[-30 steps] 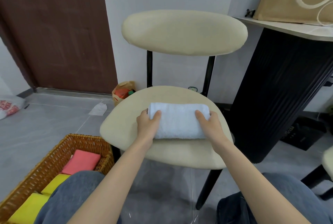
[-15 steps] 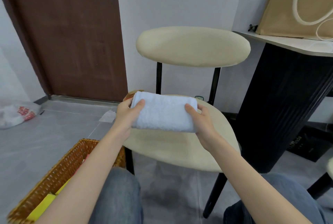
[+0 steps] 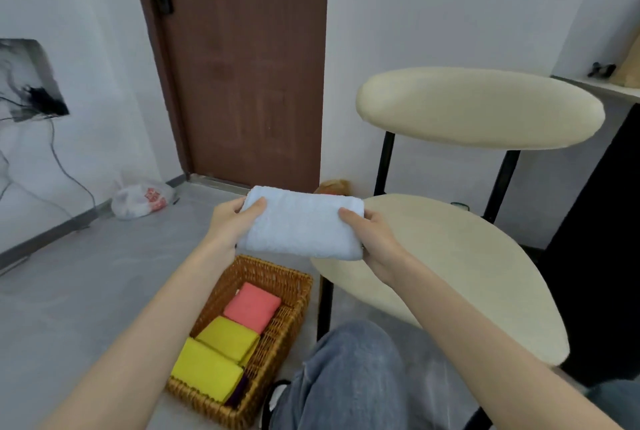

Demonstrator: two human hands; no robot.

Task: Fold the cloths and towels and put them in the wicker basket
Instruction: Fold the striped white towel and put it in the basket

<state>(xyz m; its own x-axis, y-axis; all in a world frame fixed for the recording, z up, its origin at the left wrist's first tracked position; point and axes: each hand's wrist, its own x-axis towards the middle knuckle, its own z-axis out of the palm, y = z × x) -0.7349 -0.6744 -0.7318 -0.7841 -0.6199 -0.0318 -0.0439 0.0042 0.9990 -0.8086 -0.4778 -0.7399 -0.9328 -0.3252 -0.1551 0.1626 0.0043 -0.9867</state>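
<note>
Basket on floor beside knee: two yellow cloths and one pink cloth, folded, in a row. Above its far end, folded white towel held level in air. Left hand grips left end, right hand grips right end, thumbs on top. Chair just right. Door behind.

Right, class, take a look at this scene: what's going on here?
A person holds a folded white towel in the air, left hand at one end, right hand at the other, above the wicker basket on the floor. The basket holds a folded pink cloth and two yellow cloths; the towel is not yet in.
</note>
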